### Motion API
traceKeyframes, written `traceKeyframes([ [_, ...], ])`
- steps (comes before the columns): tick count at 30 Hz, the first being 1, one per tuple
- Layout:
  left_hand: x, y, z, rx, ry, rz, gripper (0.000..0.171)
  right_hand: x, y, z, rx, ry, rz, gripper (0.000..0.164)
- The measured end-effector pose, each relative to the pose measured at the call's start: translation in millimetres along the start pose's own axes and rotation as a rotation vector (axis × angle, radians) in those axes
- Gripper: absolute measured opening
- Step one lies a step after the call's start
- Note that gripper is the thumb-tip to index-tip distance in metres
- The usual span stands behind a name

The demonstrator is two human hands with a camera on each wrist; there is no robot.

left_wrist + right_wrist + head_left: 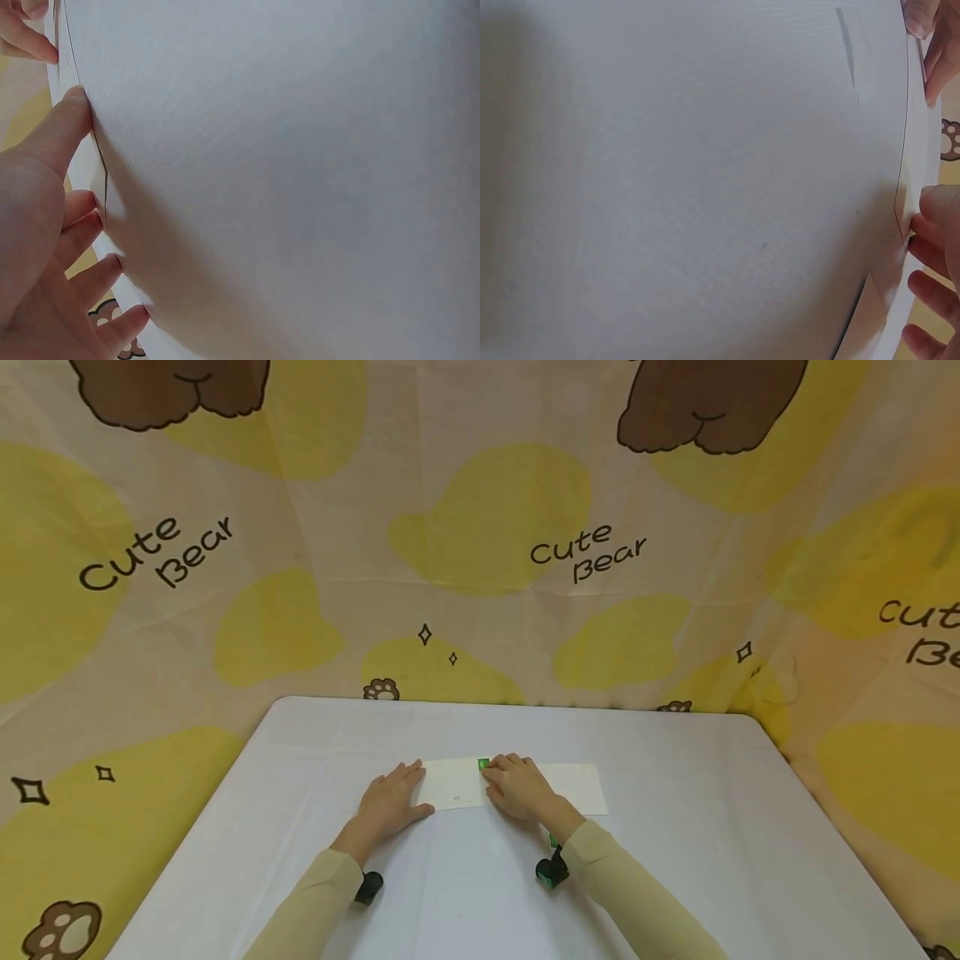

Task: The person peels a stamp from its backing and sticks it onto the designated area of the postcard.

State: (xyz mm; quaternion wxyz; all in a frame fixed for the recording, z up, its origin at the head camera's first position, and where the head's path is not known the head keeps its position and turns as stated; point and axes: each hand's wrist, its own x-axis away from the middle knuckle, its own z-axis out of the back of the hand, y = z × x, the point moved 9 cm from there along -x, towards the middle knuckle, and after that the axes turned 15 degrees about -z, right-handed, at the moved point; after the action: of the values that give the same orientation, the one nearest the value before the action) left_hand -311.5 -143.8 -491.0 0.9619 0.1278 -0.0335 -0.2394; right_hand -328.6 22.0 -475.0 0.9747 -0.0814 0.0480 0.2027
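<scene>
A white paper piece (pixel 455 787) with small print lies on the table, and a small green sticker-like patch (pixel 483 764) shows at its far edge. My left hand (pixel 393 799) rests at the left end of this paper, fingers spread and thumb along the near edge. Over its right part lies my right hand (pixel 521 787), with bent fingers; a fingertip touches beside the green patch, and the thumb stands apart from it. To the right, another stretch of white paper (pixel 581 787) shows past the right hand, which hides where the two meet.
A small green-edged piece (pixel 553 840) shows partly beneath my right wrist. Black wrist cameras (pixel 552 870) hang under both sleeves. The white table (pixel 675 877) ends against a yellow patterned cloth (pixel 480 610) behind. A faint pale strip (pixel 859 56) lies on the table in the right wrist view.
</scene>
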Motion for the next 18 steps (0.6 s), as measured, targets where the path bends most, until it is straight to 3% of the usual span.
traceKeyframes([
  [10, -0.7, 0.1, -2.1, 0.002, 0.007, -0.004, 0.073, 2.7, 2.4, -0.7, -0.038, 0.081, 0.003, 0.031],
  [18, 0.6, 1.8, -0.3, -0.006, 0.012, -0.016, 0.073, 4.0, 1.8, -0.4, -0.06, 0.069, -0.011, 0.032],
])
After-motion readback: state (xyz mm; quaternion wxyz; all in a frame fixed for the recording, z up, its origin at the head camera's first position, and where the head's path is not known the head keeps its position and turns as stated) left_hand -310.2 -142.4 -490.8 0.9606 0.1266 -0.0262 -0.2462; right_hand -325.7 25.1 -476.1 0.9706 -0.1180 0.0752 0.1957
